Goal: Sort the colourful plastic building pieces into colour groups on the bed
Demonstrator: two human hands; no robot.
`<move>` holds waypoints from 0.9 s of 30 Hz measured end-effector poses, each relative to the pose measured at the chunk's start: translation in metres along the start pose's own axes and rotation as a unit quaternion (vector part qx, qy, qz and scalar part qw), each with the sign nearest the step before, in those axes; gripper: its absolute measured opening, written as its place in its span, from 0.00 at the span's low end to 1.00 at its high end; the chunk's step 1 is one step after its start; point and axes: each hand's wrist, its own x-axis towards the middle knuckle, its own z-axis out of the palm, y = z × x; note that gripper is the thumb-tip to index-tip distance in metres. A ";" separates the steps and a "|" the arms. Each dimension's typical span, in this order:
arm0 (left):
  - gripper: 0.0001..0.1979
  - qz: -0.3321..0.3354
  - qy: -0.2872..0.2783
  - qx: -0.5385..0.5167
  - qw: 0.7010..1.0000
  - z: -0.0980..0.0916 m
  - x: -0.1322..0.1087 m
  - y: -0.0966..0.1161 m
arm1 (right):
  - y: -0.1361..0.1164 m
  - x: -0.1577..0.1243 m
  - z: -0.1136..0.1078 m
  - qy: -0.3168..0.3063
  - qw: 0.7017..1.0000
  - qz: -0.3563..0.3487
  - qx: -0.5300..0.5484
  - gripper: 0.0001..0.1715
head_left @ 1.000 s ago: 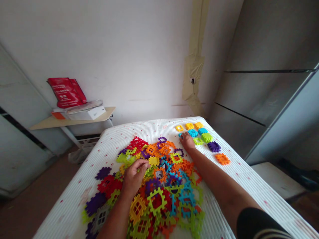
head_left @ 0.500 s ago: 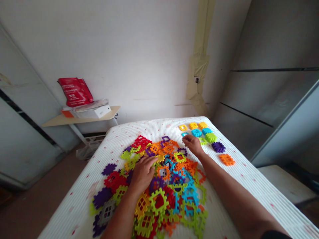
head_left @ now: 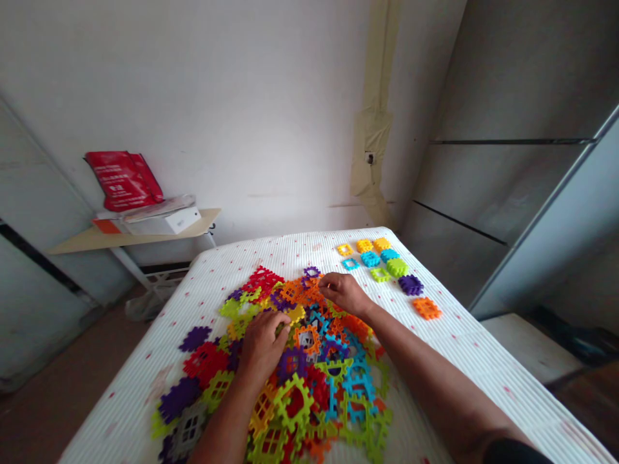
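Note:
A heap of flat notched plastic pieces (head_left: 293,398) in red, orange, green, blue, purple and yellow covers the middle of the table. Over its left part lies my left hand (head_left: 265,335), fingers curled beside a yellow piece (head_left: 296,314); whether it grips anything is hidden. My right hand (head_left: 342,291) is above the upper right of the heap near orange pieces, its fingers bent together, and what may be between them cannot be made out. Sorted stacks sit at the back right: yellow (head_left: 382,244), blue (head_left: 370,259), green (head_left: 397,267), purple (head_left: 411,285) and orange (head_left: 427,308).
The table has a white ribbed cover (head_left: 464,361) with red marks. A side table (head_left: 72,241) at the left carries a white box (head_left: 169,222) and a red bag (head_left: 120,183). Grey cabinet doors (head_left: 474,174) stand at the right.
My right hand has moved left from beside the sorted pieces to above the heap. A blue frame it partly covered now shows fully. My left hand has stayed over the heap; the view has shifted slightly.

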 end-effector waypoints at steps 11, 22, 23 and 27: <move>0.16 -0.166 0.118 -0.198 0.959 -0.005 -0.005 -0.001 | -0.039 -0.010 0.020 -0.049 0.994 -0.073 -0.066 0.21; 0.13 -0.164 0.109 -0.237 0.951 -0.012 -0.007 0.011 | -0.066 -0.013 0.044 -0.031 0.976 -0.101 -0.188 0.27; 0.13 -0.160 0.101 -0.239 0.953 -0.012 -0.007 0.012 | -0.067 -0.013 0.046 -0.030 0.976 -0.101 -0.189 0.26; 0.13 -0.142 0.083 -0.253 0.953 -0.011 -0.007 0.012 | -0.064 -0.013 0.047 -0.021 0.985 -0.098 -0.141 0.25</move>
